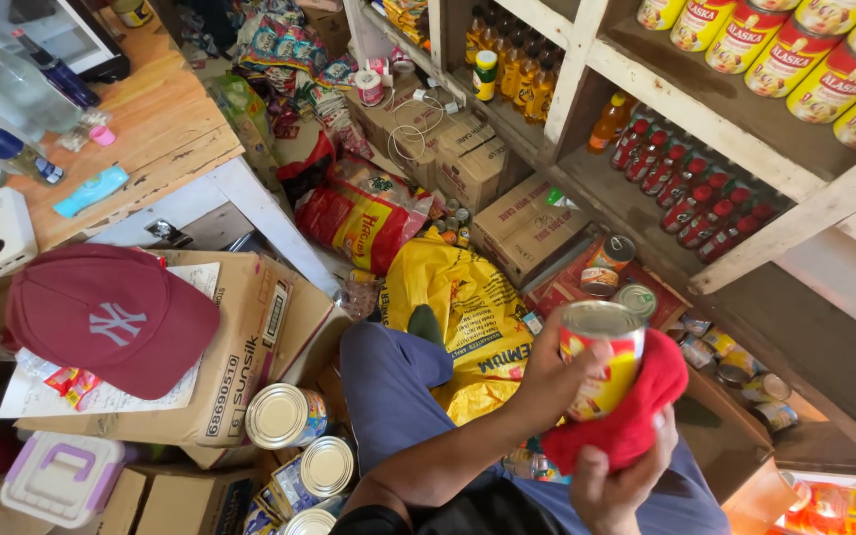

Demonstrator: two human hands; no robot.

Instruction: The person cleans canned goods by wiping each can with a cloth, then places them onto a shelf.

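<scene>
A cramped storeroom lay below, white wooden shelves (646,84) stacked with cans and red-capped bottles, cardboard boxes and sacks crowding the floor. The left hand (547,381) was wrapped around a yellow-and-red labelled tin can (601,362), fingers pressed on its side to hold it upright over the lap. The right hand (611,476) clutched a red cloth (636,416) against the can's far side, seemingly to wipe it. More silver-topped tin cans (287,416) sat near the knee, beside a cardboard box carrying a maroon cap (111,317).
</scene>
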